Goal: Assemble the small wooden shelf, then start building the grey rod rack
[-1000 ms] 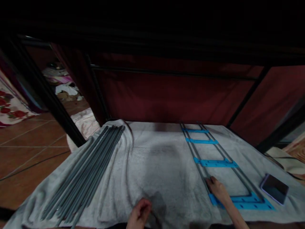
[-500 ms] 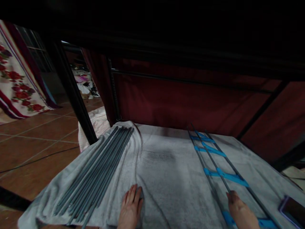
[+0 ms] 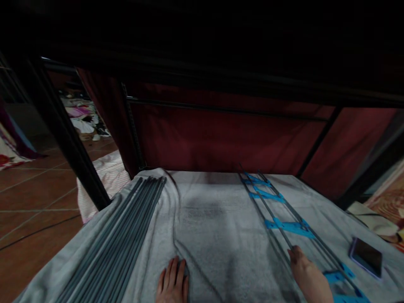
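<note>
My left hand (image 3: 172,283) lies flat on the grey cloth (image 3: 205,227), fingers spread, holding nothing. At the right, my right hand (image 3: 307,271) is closed on a thin grey rod (image 3: 285,236) that runs away from me through blue brackets (image 3: 292,227). More rods pass along both sides of it, crossing several of these blue pieces. A bundle of loose grey rods (image 3: 126,240) rests side by side on the cloth, to the left of my left hand.
A phone (image 3: 366,256) lies on the cloth at the right. Black frame posts (image 3: 67,143) stand at the sides, with a dark beam (image 3: 202,75) overhead. A red curtain (image 3: 221,139) hangs at the back, and a tiled floor (image 3: 41,210) shows at left.
The view has turned to the right, bringing the phone fully into sight. My left hand sits slightly lower in the picture. My right hand still grips the rod, which has shifted leftward in view.
</note>
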Tool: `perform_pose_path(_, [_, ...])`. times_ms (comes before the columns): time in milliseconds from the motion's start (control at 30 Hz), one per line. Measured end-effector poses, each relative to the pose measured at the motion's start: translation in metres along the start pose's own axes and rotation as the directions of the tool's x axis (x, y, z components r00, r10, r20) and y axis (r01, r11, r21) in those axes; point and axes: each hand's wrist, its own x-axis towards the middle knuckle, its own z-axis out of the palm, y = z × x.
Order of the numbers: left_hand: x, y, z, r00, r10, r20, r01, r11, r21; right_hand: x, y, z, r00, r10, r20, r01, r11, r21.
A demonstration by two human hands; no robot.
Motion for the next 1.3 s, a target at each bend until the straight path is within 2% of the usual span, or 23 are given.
perform_pose_path(133, [-0.003, -0.002, 0.016, 0.999, -0.017, -0.031, 0.016, 1.0, -0.011, 0.0, 0.012, -0.017, 0.999, -0.011, 0.039, 0.017, 0.99, -0.137])
perform_pose_path(267, [-0.005, 0.002, 0.028, 0.992, -0.068, -0.101, 0.067, 0.998, -0.021, 0.017, 0.039, -0.04, 0.999, -0.034, 0.034, 0.041, 0.966, -0.254])
perform_pose_path(400, [-0.003, 0.005, 0.022, 0.994, -0.097, -0.045, 0.095, 0.995, -0.043, 0.023, 0.063, -0.063, 0.998, -0.063, 0.004, 0.062, 0.96, -0.275])
perform_pose_path(500, [-0.001, 0.004, 0.013, 0.996, -0.089, -0.014, 0.088, 0.995, -0.048, 0.007, 0.06, -0.069, 0.998, -0.062, -0.008, 0.059, 0.978, -0.2])
perform_pose_path(600, [0.001, 0.0, 0.007, 1.0, -0.026, -0.003, 0.026, 0.999, -0.042, -0.016, 0.031, -0.063, 0.999, -0.053, 0.001, 0.053, 0.996, -0.069])
perform_pose_path(700, [0.004, -0.001, 0.001, 1.0, 0.002, 0.019, -0.002, 1.0, -0.025, -0.034, -0.021, -0.058, 1.0, -0.003, 0.019, 0.003, 1.0, -0.026])
perform_pose_path(867, [0.009, 0.007, -0.018, 0.999, -0.028, 0.042, 0.029, 1.0, -0.009, -0.046, -0.117, -0.058, 0.992, -0.084, 0.092, 0.08, 0.996, 0.041])
perform_pose_path(967, [0.011, 0.011, -0.03, 0.997, -0.023, 0.071, 0.026, 0.999, -0.047, -0.053, -0.158, -0.045, 0.986, -0.138, 0.097, 0.126, 0.984, 0.127])
perform_pose_path(1067, [0.011, 0.011, -0.037, 0.997, -0.012, 0.072, 0.02, 0.994, -0.108, -0.066, -0.183, -0.019, 0.98, -0.165, 0.109, 0.142, 0.971, 0.191])
perform_pose_path(1167, [0.01, 0.008, -0.037, 0.997, -0.044, 0.064, 0.056, 0.98, -0.191, -0.082, -0.197, 0.006, 0.964, -0.216, 0.156, 0.166, 0.945, 0.281])
perform_pose_path(1233, [0.01, 0.008, -0.036, 0.993, -0.097, 0.074, 0.115, 0.945, -0.305, -0.092, -0.205, 0.014, 0.946, -0.257, 0.199, 0.165, 0.907, 0.387])
perform_pose_path(1300, [0.011, 0.012, -0.037, 0.979, -0.172, 0.109, 0.203, 0.865, -0.46, -0.1, -0.212, 0.014, 0.911, -0.326, 0.253, 0.155, 0.838, 0.524])
